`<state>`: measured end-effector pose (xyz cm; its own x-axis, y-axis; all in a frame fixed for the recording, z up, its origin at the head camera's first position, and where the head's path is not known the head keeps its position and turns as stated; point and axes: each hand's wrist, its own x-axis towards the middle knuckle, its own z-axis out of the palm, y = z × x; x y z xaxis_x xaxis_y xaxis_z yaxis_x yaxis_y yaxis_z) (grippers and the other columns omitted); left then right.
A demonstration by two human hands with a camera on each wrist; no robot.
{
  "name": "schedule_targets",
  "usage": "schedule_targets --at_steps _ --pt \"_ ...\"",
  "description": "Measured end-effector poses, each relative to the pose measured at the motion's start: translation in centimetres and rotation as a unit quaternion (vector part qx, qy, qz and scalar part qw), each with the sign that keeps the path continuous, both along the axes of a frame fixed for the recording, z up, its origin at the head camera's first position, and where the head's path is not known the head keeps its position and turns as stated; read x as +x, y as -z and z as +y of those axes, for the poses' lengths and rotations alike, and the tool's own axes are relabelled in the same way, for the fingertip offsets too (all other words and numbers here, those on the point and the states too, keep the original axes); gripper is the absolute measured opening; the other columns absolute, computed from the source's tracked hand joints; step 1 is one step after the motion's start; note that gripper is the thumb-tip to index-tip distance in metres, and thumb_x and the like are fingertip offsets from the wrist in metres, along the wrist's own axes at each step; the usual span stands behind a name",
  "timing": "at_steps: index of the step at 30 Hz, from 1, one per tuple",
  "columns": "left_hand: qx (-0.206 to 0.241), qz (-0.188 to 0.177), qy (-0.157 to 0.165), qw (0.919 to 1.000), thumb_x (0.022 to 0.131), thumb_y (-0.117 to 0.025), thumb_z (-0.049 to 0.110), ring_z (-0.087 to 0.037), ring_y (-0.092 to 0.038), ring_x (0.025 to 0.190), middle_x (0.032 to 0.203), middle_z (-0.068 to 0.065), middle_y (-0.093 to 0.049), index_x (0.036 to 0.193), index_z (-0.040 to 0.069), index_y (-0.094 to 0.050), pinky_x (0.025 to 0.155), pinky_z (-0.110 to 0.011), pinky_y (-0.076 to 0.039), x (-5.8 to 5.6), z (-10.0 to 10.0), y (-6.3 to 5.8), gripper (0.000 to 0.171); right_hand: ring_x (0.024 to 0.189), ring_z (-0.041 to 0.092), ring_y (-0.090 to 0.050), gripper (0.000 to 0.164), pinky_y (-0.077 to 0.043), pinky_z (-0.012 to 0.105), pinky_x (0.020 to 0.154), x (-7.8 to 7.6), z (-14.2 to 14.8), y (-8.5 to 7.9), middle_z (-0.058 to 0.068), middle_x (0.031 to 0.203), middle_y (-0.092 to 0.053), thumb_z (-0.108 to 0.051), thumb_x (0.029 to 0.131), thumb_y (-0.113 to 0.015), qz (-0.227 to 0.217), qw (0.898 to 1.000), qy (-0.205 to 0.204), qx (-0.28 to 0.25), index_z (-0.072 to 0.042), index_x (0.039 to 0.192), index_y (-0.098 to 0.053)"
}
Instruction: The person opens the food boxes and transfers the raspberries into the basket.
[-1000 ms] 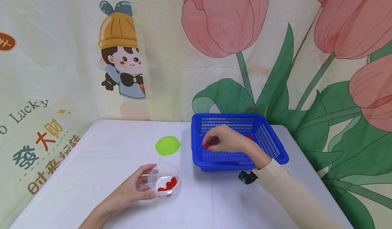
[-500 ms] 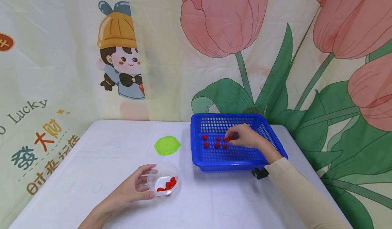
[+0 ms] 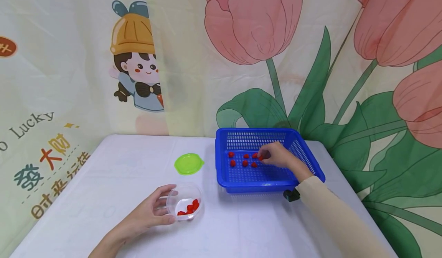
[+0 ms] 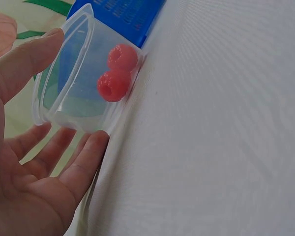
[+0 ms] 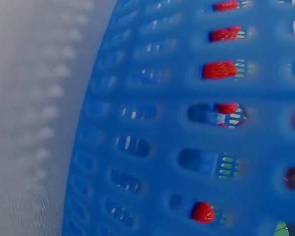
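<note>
My left hand (image 3: 157, 208) holds a clear plastic tub (image 3: 184, 200), thumb on one side and fingers on the other. Several red raspberries (image 3: 190, 208) lie at the bottom of the tub; the left wrist view shows two raspberries (image 4: 115, 84) through its wall. Inside the blue basket (image 3: 238, 184), my right hand (image 3: 276, 155) pinches a raspberry (image 3: 260, 158) between thumb and fingertips, partly hidden by the fingers. Left of these fingertips, several more raspberries (image 3: 245, 163) sit in two loose rows. Through the basket's slotted wall (image 5: 152, 123), the right wrist view shows red raspberries (image 5: 220, 70).
A green lid (image 3: 189, 164) lies flat on the white tablecloth (image 3: 138, 162), left of the basket. Behind the table hangs a printed cloth (image 3: 186, 78) with tulips and a cartoon figure. A small black device (image 3: 291, 195) is strapped at the right wrist.
My right hand has moved rightward in the basket, away from the leftmost raspberries, uncovering them. During the last half second it shifted slightly further right. The left hand and tub stay put.
</note>
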<state>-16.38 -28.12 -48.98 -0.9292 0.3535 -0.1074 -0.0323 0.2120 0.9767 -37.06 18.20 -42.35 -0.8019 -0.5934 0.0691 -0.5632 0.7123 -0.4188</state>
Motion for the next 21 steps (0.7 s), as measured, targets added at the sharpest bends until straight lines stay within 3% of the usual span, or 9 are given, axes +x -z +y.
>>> schedule_targets --at_steps 21 --pt "-0.004 -0.004 -0.004 1.0000 0.089 -0.087 0.013 -0.038 -0.058 0.136 0.163 -0.020 -0.037 0.163 0.019 -0.033 0.097 -0.025 -0.057 -0.1 0.1 -0.1 0.091 0.089 0.019 -0.069 0.012 -0.061 0.039 0.086 -0.4 -0.7 1.8 0.005 0.096 -0.076 -0.001 0.090 -0.081 0.000 0.996 0.026 0.086 -0.007 0.101 -0.079"
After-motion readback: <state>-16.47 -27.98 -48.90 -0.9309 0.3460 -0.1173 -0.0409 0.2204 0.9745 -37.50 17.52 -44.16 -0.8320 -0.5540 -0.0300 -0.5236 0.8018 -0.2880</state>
